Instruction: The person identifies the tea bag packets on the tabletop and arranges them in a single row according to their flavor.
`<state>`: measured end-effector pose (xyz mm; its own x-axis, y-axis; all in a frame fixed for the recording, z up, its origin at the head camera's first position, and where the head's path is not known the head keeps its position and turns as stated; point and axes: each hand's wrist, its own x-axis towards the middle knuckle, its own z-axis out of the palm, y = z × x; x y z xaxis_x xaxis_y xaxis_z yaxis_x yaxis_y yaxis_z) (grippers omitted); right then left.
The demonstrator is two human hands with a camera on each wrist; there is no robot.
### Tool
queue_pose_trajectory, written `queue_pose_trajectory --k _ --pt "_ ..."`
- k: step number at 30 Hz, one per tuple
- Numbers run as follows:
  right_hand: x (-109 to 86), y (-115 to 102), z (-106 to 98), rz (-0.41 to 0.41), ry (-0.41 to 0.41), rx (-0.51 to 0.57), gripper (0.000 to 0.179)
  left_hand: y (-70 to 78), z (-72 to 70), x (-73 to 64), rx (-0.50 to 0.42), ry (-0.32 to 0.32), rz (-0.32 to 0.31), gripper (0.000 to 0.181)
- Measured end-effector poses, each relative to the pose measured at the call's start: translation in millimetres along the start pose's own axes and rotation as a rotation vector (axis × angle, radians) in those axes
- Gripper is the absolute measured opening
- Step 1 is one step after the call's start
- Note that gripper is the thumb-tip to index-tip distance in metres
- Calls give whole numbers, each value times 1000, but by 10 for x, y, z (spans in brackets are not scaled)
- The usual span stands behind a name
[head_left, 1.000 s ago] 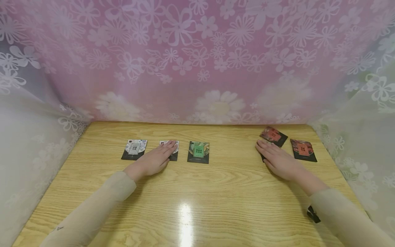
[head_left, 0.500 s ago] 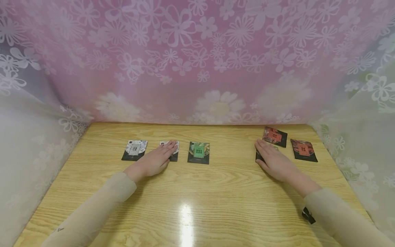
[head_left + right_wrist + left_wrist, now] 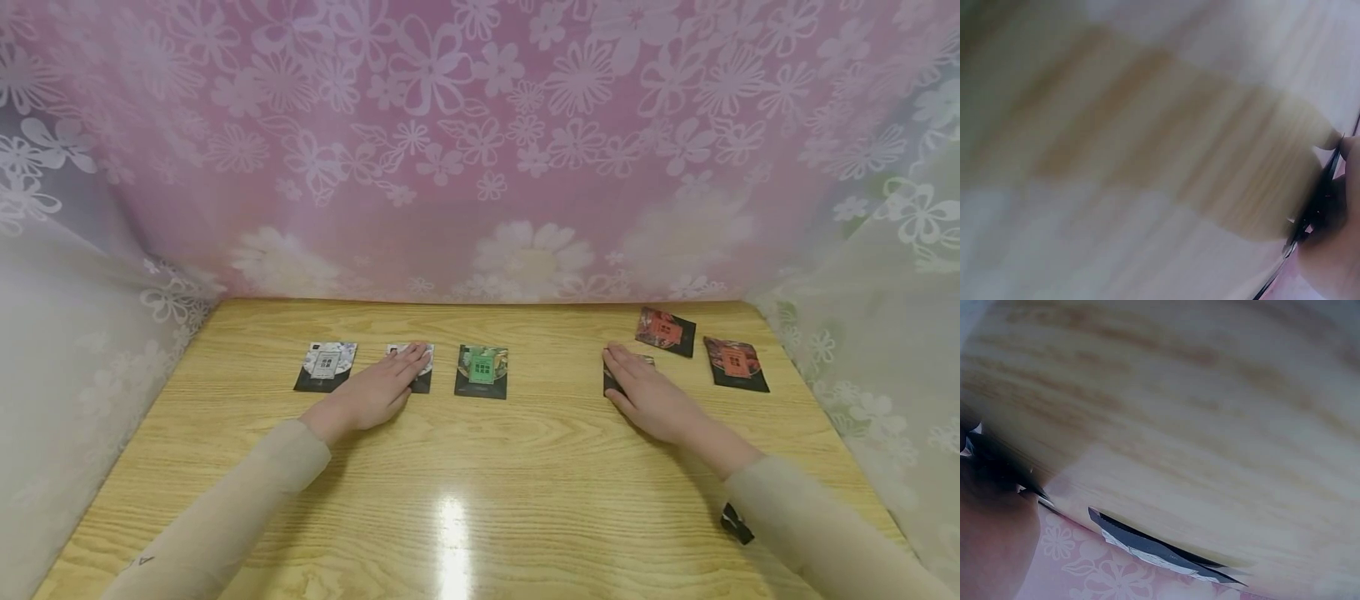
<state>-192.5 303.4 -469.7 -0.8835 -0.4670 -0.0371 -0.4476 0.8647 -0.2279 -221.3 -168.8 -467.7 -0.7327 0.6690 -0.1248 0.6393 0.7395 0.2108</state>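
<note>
My left hand (image 3: 375,390) lies with straight fingers over a white-and-black packet (image 3: 423,383), covering most of it. On its left lies another white-and-black packet (image 3: 326,367), whose edge shows low in the left wrist view. A green-and-black packet (image 3: 481,372) lies flat to the right of the left hand. My right hand (image 3: 651,398) rests with fingers extended on a dark packet (image 3: 610,383); only its left side and a bit of its top edge show. In the right wrist view, that packet's dark edge (image 3: 1319,200) runs beneath the hand.
Two red-and-black packets lie at the right: one tilted packet (image 3: 666,331) beyond the right hand and another packet (image 3: 736,364) farther right. Floral cloth (image 3: 487,167) hangs along the back and sides of the wooden table (image 3: 540,467). A black object (image 3: 737,524) shows at the right sleeve.
My right hand has slid left with the packet under it, away from the two red-and-black packets. The tilted red-and-black packet turned slightly early on. My left hand stays in place.
</note>
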Motion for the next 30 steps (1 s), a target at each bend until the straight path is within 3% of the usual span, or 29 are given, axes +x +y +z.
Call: queue_pose_trajectory --k 7,12,30 --pt "146 -180 52 -47 28 31 67 7 -12 -4 1 0 -3 61" --pt "248 -335 69 -43 -8 31 67 4 -2 2 4 -5 -7 61" --pt "543 -734 185 -117 -10 18 68 -8 15 9 10 10 4 61"
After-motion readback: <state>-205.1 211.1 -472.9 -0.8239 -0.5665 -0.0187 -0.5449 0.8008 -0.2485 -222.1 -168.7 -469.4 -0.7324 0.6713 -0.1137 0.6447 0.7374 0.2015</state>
